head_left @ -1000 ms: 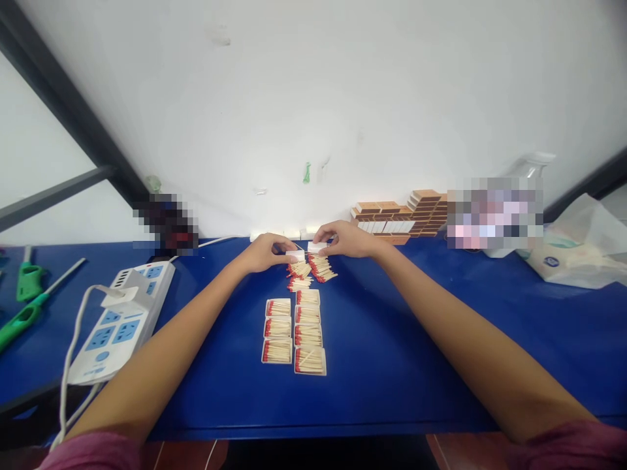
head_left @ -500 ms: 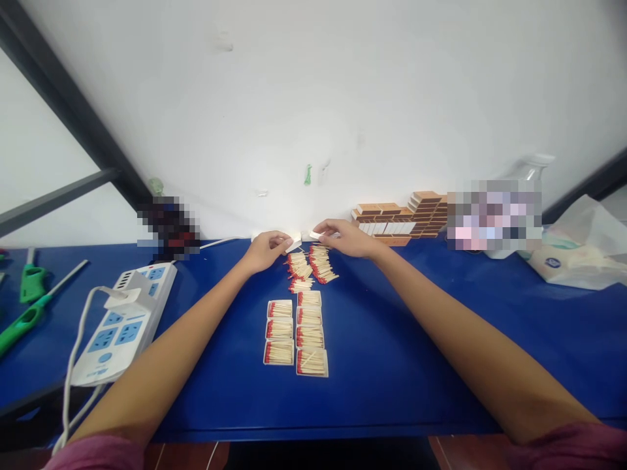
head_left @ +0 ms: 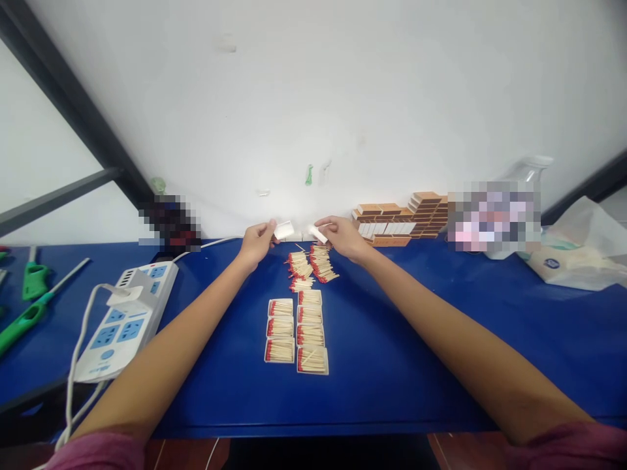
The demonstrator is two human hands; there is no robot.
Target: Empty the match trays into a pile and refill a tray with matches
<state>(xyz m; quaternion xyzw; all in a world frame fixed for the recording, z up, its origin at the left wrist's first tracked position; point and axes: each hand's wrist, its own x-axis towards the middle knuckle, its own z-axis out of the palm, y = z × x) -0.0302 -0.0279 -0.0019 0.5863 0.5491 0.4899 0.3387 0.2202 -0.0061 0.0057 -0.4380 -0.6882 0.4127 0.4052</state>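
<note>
At the frame's centre, the left hand (head_left: 257, 245) pinched a white tray (head_left: 284, 230) and the right hand (head_left: 344, 237) a second tray (head_left: 318, 234) beyond loose matches (head_left: 300, 265), where light grips probably suited best.

Your camera looks from your head, forward and down across the flat blue tabletop (head_left: 392, 372) to the upright white wall (head_left: 392, 98); your purple cloth sleeves (head_left: 100, 452) show nearest, your bare left hand (head_left: 257, 245) and bare right hand (head_left: 345, 237) farther off, mid-frame.
</note>
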